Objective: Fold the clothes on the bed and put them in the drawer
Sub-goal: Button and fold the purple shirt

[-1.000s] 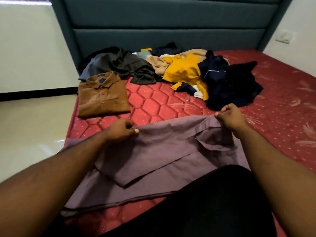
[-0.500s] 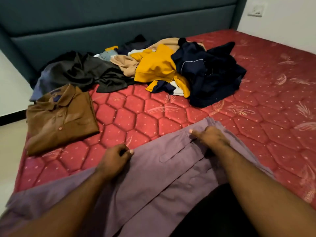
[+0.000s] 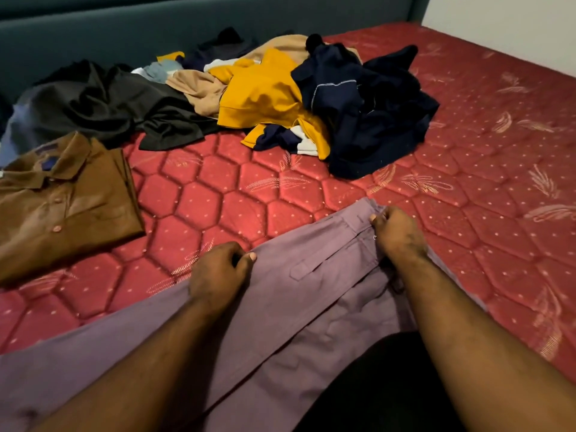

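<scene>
1. Right hand [image 3: 397, 233]: fingers curled, pinching the waistband end of the purple trousers [image 3: 280, 307], toward the middle of the bed's near edge
2. Left hand [image 3: 219, 271]: fingers curled, thumb and forefinger pinching the far long edge of the same trousers, partway along toward the legs
3. Purple trousers: laid flat on the bed [image 3: 467, 198] along its near edge; long axis runs from the waistband at the right hand down and away to the near left corner, where the legs leave the view. A belt loop shows between the two hands
4. Relation for the coming move, as judged: the waistband is at the right hand and the leg ends lie far to the left, beyond the left hand; a lengthwise fold would probably carry one end across to the other, and the left hand is the nearer to the legs
5. Brown shirt [image 3: 62, 204]: folded, collar up, by the left edge of the bed, well apart from the trousers
6. Unfolded pile [image 3: 271, 95]: dark, yellow, tan and navy garments heaped along the head edge, against the headboard [image 3: 156, 26]; no drawer in view
</scene>
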A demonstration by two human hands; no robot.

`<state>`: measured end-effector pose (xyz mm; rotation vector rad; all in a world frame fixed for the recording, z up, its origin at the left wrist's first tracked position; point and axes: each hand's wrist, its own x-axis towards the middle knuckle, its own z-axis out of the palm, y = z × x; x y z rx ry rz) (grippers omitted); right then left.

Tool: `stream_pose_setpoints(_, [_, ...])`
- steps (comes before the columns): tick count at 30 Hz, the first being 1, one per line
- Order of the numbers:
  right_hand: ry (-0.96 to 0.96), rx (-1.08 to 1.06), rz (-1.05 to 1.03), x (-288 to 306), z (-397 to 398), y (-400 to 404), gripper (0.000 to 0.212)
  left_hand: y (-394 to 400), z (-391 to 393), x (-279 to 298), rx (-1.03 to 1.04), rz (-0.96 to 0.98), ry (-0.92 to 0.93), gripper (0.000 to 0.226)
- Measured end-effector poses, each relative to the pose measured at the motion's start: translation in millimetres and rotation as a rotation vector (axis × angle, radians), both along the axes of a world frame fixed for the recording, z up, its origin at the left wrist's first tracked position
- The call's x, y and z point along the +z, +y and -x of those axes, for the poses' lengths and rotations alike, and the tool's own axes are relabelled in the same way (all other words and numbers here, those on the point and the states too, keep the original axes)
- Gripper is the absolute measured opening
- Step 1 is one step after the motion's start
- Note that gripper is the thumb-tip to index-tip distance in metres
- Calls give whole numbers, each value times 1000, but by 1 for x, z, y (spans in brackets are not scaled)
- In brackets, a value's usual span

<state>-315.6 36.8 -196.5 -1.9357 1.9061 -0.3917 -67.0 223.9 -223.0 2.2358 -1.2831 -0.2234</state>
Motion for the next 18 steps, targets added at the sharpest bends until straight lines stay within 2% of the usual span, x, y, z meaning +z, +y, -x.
stream_pose_setpoints(2, [127,-3,60,3,0,4,32,-2,4,2,15,-12,-95,25])
stream_pose_setpoints(4, [365,22,169,12,-10,15,42,0,14,4,19,0,-273,26])
stream_pose_setpoints(5, [431,98,257,17,-20,25,45,1,24,6,7,23,-331,32])
stream_pose_setpoints(7, [367,383,333,15,-45,46,52,2,49,13,-90,-11,-328,46])
stream_pose_setpoints(9, [269,626,113,0,-62,63,69,1,68,8,-189,-244,-214,60])
stream_pose_setpoints(11, [320,703,-83,-21,-62,62,80,6,72,-6,-211,-427,-175,75])
stream_pose_setpoints(15, [360,677,-106,-32,-52,51,84,47,40,-17,-158,-446,-229,84])
stream_pose_setpoints(18, [413,685,-127,-27,-58,57,84,119,-15,-14,-59,-494,-218,84])
